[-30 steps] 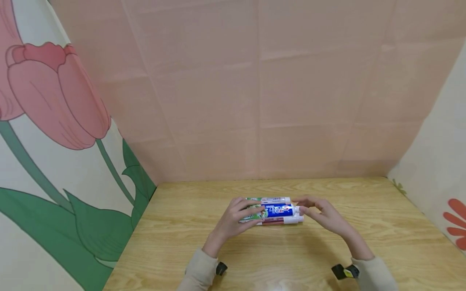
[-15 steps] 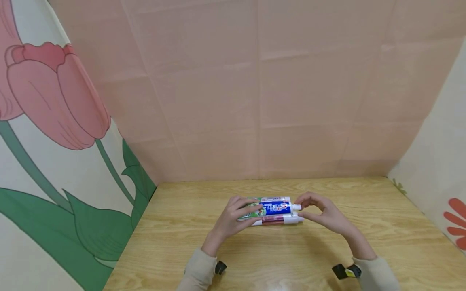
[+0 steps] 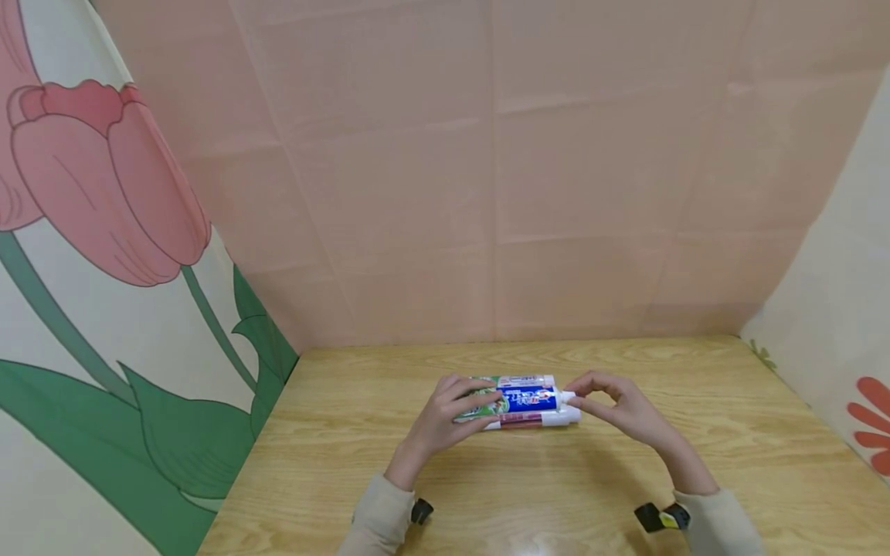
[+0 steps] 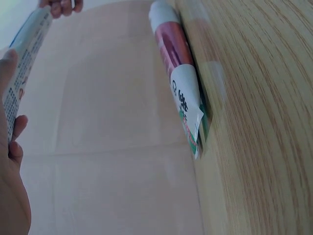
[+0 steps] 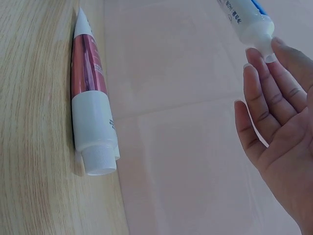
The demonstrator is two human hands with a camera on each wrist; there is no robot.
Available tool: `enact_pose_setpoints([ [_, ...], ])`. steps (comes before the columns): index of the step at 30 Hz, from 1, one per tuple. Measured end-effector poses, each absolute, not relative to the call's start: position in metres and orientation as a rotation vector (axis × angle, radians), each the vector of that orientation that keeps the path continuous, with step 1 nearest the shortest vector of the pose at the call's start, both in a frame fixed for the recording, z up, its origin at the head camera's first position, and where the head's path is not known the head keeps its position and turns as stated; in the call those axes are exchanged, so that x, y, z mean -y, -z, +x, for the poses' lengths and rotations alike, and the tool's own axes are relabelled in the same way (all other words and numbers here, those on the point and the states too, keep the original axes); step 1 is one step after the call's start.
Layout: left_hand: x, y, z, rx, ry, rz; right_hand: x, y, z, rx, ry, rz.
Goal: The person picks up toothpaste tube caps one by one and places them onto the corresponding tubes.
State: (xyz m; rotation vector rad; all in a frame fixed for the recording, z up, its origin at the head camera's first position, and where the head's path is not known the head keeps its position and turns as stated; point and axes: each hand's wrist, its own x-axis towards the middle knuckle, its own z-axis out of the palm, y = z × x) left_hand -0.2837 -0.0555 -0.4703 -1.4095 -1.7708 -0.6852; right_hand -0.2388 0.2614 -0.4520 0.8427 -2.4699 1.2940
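A blue, green and white toothpaste tube (image 3: 528,398) lies lengthwise in my left hand (image 3: 439,413), which grips its green end. In the left wrist view the tube (image 4: 29,54) is held above the table. At the tube's other end my right hand (image 3: 622,405) pinches the white cap (image 5: 270,58) between thumb and fingers; its other fingers are loosely bent. Below, a red and white toothpaste tube (image 5: 89,73) lies on the table, its white screw cap (image 5: 99,160) on. A third tube (image 3: 531,381), pale with a green end, shows behind the blue one, partly covered.
The wood-grain table (image 3: 334,479) spreads around the hands. A pink cloth backdrop (image 3: 487,193) rises at its far edge. Walls with printed flowers (image 3: 104,185) stand at the left and right. Black wrist straps (image 3: 653,519) sit near the cuffs.
The right thumb and fingers spread from the cap half a second ago, and now pinch it again. My left hand keeps its grip on the blue tube, almost still.
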Motion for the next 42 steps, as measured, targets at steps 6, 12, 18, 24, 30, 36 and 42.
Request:
enact_pose_setpoints([
  [6, 0.054, 0.47, -0.284, 1.742, 0.683, -1.422, -0.262, 0.452, -0.24, 2.476, -1.271, 0.873],
  [12, 0.053, 0.471, -0.284, 1.735, 0.682, -1.436, -0.257, 0.448, -0.235, 2.5, -1.246, 0.857],
  [18, 0.053, 0.472, -0.284, 1.737, 0.682, -1.438, -0.261, 0.458, -0.241, 2.523, -1.187, 0.832],
  [24, 0.053, 0.473, -0.285, 1.735, 0.688, -1.437, -0.255, 0.447, -0.235, 2.519, -1.205, 0.837],
  [30, 0.053, 0.473, -0.285, 1.738, 0.693, -1.428, -0.247, 0.431, -0.224, 2.477, -1.212, 0.872],
  [36, 0.054, 0.472, -0.284, 1.745, 0.707, -1.424, -0.253, 0.445, -0.232, 2.444, -1.261, 0.857],
  [42, 0.055, 0.472, -0.285, 1.754, 0.71, -1.419, -0.26, 0.458, -0.241, 2.389, -1.335, 0.916],
])
